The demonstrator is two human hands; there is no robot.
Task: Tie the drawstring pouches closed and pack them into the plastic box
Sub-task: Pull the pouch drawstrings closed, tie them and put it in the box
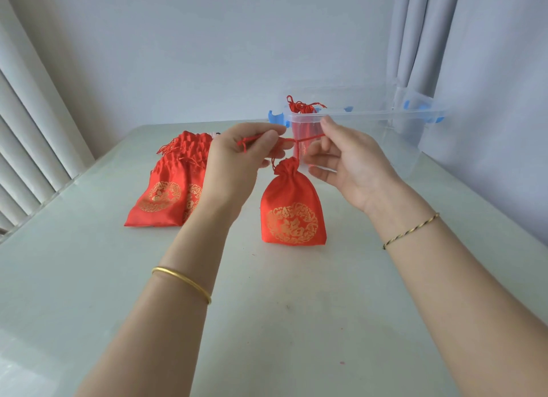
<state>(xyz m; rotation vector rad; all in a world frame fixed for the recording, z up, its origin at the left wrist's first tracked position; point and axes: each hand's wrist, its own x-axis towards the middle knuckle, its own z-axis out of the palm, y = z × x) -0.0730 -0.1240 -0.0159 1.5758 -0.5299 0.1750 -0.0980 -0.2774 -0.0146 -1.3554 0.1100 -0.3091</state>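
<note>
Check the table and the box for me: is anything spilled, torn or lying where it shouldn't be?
Nothing stands out. The pouch hangs cinched from its drawstring, pinched by the left hand and right hand. The remaining pouches lie stacked on the table, and the plastic box sits upright holding packed ones.

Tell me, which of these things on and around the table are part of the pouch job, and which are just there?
Part of the job:
- red pouch being tied
- its drawstring, pinched by left hand and right hand
- pile of red pouches waiting at left
- clear plastic box, with pouches already inside

Just there:
- table
- curtains
- gold bangle
- cord bracelet
</note>
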